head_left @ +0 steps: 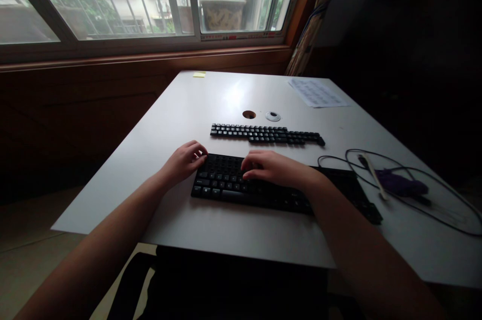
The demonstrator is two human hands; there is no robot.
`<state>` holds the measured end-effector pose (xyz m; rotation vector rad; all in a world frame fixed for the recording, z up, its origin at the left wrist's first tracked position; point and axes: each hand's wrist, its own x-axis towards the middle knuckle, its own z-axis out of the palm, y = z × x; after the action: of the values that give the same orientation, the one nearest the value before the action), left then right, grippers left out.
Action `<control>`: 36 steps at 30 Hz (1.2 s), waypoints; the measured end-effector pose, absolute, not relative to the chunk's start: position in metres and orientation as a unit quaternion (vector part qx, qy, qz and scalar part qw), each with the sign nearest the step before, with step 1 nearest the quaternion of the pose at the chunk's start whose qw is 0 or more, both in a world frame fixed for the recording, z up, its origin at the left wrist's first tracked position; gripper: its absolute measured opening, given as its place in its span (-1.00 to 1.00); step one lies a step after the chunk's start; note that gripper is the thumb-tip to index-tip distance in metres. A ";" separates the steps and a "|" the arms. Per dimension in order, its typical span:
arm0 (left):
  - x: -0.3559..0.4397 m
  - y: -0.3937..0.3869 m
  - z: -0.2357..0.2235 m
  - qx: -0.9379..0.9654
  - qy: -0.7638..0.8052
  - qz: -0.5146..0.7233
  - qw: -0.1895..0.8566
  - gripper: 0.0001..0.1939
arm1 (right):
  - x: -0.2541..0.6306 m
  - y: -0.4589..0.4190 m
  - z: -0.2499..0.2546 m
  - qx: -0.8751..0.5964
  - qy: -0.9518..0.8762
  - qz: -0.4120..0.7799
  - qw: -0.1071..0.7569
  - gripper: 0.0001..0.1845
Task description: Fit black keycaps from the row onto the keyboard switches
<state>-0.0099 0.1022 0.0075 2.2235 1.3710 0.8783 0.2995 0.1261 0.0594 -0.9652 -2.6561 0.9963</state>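
Observation:
A black keyboard (233, 195) lies near the table's front edge. Its upper left rows look bare of keycaps, while the lower rows carry theirs. My left hand (188, 157) has its fingers and thumb closed at the keyboard's upper left corner. Over the middle of the keyboard, my right hand (273, 165) is curled, thumb and fingers bent towards the key rows; whatever is between the fingertips is hidden. Behind the keyboard, loose black keycaps (263, 132) sit lined up in rows. My right forearm covers part of the keyboard's right side.
A black cable (448, 179) loops over the table's right side, beside a purple cloth-like item (402, 183) and a thin pale stick (374, 177). Printed papers (318, 93), a yellow note (199, 74), a round hole (249, 114) and its white cover (273, 116) are farther back.

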 end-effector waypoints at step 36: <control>-0.012 0.103 0.004 0.788 0.496 0.312 0.190 -0.88 | 0.311 0.131 0.051 -0.347 -0.883 0.313 0.042 -0.14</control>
<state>-0.0118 0.1032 0.0038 2.2154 1.3931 0.8758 0.3112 0.1310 0.0507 -1.0610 -2.7030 0.9581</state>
